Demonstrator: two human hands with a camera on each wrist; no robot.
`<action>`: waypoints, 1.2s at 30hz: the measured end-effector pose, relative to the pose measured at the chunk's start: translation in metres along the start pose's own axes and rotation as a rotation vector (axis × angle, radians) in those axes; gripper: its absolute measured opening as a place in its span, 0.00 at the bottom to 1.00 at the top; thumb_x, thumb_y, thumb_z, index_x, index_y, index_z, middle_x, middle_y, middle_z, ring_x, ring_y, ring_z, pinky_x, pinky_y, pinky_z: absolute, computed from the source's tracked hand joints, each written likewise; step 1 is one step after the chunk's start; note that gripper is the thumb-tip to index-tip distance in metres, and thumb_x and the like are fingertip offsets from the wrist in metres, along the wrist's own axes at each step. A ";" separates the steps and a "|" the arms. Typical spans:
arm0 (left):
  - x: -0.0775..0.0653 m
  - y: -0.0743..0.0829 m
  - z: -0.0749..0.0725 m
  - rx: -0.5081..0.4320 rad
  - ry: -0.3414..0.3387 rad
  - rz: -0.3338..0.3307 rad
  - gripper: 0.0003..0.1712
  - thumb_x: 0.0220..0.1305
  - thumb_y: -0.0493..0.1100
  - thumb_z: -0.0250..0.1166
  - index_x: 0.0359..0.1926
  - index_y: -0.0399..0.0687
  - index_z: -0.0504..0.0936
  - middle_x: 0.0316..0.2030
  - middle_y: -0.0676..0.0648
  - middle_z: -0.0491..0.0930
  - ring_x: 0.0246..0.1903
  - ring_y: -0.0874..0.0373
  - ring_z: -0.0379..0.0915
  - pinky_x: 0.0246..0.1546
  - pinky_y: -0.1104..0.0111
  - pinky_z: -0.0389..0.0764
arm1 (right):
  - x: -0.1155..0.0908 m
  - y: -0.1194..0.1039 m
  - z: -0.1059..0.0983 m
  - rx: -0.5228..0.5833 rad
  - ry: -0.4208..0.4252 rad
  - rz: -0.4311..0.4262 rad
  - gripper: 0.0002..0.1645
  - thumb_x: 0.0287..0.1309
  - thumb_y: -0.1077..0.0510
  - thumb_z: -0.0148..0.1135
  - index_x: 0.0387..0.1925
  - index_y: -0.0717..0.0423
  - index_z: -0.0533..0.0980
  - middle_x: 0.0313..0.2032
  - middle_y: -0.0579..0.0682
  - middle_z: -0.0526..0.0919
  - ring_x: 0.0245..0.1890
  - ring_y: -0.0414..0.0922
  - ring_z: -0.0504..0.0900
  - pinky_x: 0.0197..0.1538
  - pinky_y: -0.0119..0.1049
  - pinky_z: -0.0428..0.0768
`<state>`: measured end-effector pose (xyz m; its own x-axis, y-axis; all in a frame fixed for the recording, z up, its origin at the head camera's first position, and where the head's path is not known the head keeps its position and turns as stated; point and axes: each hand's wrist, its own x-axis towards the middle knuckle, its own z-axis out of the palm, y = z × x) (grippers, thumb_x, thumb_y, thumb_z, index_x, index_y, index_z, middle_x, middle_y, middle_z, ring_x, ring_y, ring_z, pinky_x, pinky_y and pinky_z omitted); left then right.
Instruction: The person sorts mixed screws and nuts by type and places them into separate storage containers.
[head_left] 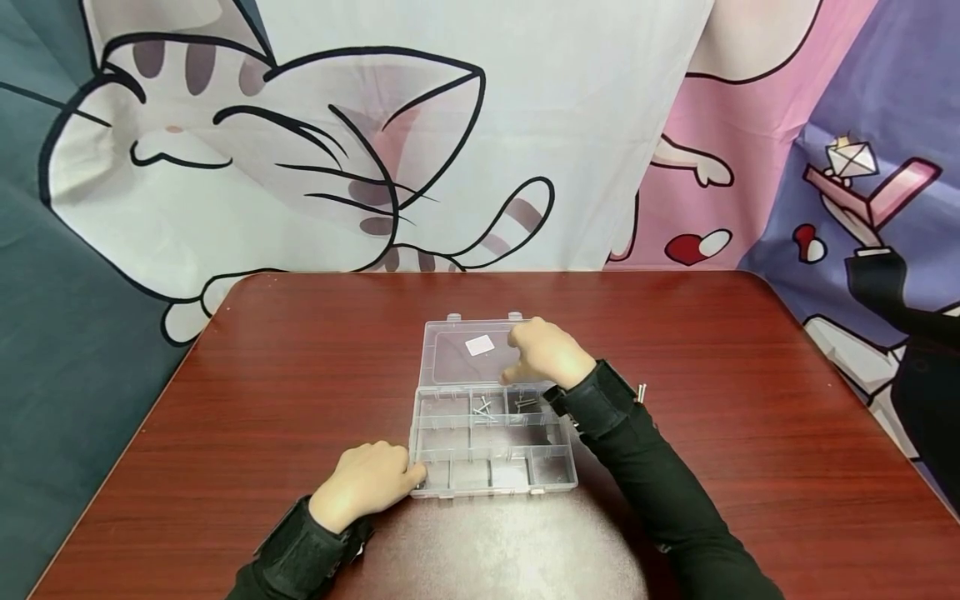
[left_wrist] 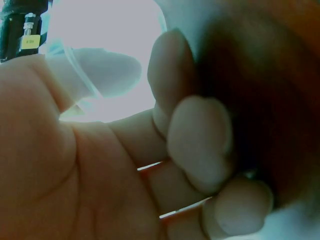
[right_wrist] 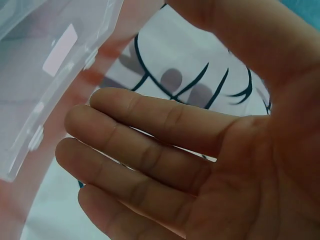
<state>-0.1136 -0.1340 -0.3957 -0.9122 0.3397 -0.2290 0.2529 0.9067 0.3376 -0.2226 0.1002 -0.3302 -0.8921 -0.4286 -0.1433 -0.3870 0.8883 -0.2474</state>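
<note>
A clear plastic compartment box (head_left: 510, 475) lies on the table with its lid (head_left: 448, 358) folded back on the far side. Small metal screws (head_left: 483, 407) sit in one rear compartment, and more screws (head_left: 527, 403) lie in the one to its right. My left hand (head_left: 366, 483) grips the box's near left corner; in the left wrist view its fingers are curled, with the thumb (left_wrist: 100, 72) against bright clear plastic. Over the right part of the lid hovers my right hand (head_left: 551, 354). Its fingers (right_wrist: 145, 117) are straight with nothing in them.
The red-brown table (head_left: 322, 367) extends on both sides of the box. A white label (head_left: 479, 345) is on the lid. Behind the table hangs a cartoon-printed cloth (head_left: 585, 125). Dark straps sit around both wrists.
</note>
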 end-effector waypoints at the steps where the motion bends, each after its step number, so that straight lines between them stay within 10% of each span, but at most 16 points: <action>1: 0.000 0.000 0.000 -0.001 0.000 0.000 0.26 0.60 0.49 0.51 0.07 0.51 0.57 0.09 0.55 0.49 0.12 0.62 0.45 0.15 0.67 0.49 | -0.001 0.003 -0.001 0.007 0.006 0.007 0.28 0.38 0.48 0.72 0.40 0.61 0.79 0.40 0.56 0.80 0.39 0.53 0.78 0.40 0.44 0.74; 6: 0.000 -0.001 0.000 -0.004 -0.004 0.005 0.26 0.61 0.48 0.51 0.07 0.51 0.57 0.09 0.55 0.49 0.11 0.62 0.45 0.15 0.67 0.49 | -0.008 0.021 -0.003 0.058 0.025 0.044 0.31 0.38 0.49 0.73 0.43 0.65 0.78 0.42 0.60 0.79 0.39 0.55 0.78 0.41 0.46 0.74; 14: 0.000 0.001 -0.002 0.013 0.004 0.004 0.25 0.58 0.47 0.51 0.07 0.52 0.58 0.09 0.55 0.50 0.11 0.62 0.46 0.15 0.67 0.51 | -0.017 0.048 -0.007 0.076 0.081 0.078 0.24 0.36 0.51 0.73 0.11 0.54 0.64 0.14 0.44 0.58 0.16 0.42 0.60 0.21 0.35 0.60; 36: 0.000 0.000 0.000 0.003 -0.004 0.007 0.25 0.59 0.48 0.51 0.07 0.51 0.56 0.09 0.55 0.50 0.12 0.61 0.46 0.15 0.67 0.50 | -0.050 0.105 -0.007 0.117 0.084 0.255 0.18 0.40 0.55 0.70 0.28 0.67 0.78 0.26 0.57 0.78 0.26 0.52 0.75 0.30 0.45 0.74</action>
<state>-0.1141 -0.1341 -0.3954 -0.9092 0.3470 -0.2302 0.2603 0.9051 0.3363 -0.2205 0.2157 -0.3419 -0.9751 -0.1749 -0.1365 -0.1230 0.9383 -0.3234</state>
